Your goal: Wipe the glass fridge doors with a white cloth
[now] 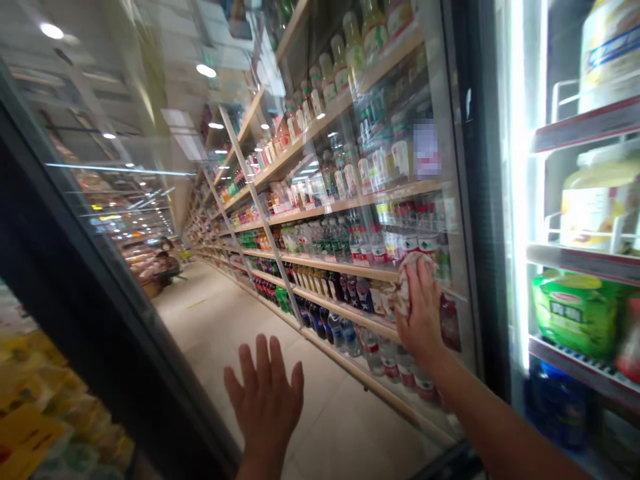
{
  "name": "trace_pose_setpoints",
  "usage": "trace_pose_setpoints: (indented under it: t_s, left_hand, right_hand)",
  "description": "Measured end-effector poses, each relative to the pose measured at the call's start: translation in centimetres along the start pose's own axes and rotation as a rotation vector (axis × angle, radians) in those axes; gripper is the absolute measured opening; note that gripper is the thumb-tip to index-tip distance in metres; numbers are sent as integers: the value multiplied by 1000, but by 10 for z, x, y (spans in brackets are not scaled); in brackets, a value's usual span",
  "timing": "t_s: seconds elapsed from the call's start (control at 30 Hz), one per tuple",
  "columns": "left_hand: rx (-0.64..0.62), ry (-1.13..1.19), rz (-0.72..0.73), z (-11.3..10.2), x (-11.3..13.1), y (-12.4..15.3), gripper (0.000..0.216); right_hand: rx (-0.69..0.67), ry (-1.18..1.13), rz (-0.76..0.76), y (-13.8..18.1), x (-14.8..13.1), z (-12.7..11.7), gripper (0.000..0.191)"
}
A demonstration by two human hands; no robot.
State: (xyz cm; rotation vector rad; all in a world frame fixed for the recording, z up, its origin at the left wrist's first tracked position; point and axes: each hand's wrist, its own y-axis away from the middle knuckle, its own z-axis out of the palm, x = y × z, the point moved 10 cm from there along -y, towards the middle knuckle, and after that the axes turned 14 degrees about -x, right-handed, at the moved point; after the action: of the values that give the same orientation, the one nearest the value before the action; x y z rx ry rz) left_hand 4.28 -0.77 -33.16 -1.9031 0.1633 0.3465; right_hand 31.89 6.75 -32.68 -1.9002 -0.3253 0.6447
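Observation:
In front of me stands a glass door (345,287) in a dark frame, with bottle shelves showing in or through it. My right hand (423,307) presses a crumpled pale cloth (400,297) to the right part of the glass, fingers bent over it. Lower and to the left, my left hand (267,393) has its fingers spread with the palm turned toward the glass. It holds nothing. Whether its palm touches the pane I cannot tell.
On the right, a lit cooler holds a green package (575,313) and large pale bottles (600,200) on racks. The dark door frame (115,280) slants down the left side, beyond which lie yellow packages (35,413). A person (167,260) is far down the aisle.

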Motion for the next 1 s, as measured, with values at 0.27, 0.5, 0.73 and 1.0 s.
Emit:
trace_pose_setpoints:
  t_s: [0.27,0.5,0.73,1.0]
  left_hand:
    - [-5,-6,-4,1,3,1,78]
    - [-26,11,-21,3,3,3,76]
    - [-33,8,-29,0,3,3,77]
    - [-52,9,-39,2,4,3,76]
  right_hand:
    - [88,-91,81,27,7,6,70]
    - [29,-73,-57,4,-50,14,71]
    - [-4,-40,-157,-23,-109,15,70]
    - [-107,19,-265,7,-131,38,76]
